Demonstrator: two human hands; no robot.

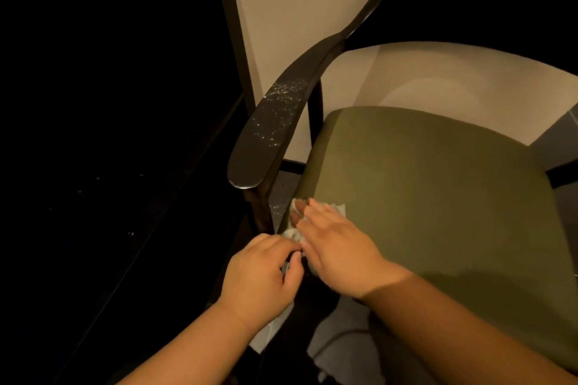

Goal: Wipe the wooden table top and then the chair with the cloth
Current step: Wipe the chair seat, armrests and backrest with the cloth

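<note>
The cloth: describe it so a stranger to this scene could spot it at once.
An armchair with an olive-green seat fills the right side. At the seat's near-left corner, a small cloth lies under the right hand. It is white and crumpled, unlike the smooth seat and dark armrest.

Olive-green padded seat (422, 184) of a dark-framed chair (269, 128), standing on grey floor tiles (556, 134) close to a pale wall (297, 9). Bears a crumpled white cloth (339, 208) at its near left corner, bunched right up to the left edge. Mostly covered there by the right hand (337, 256), laid flat on top with fingers straight. Pinched at the seat's left edge by the left hand (259, 272). Shadowed along the near edge of the cushion.
</note>
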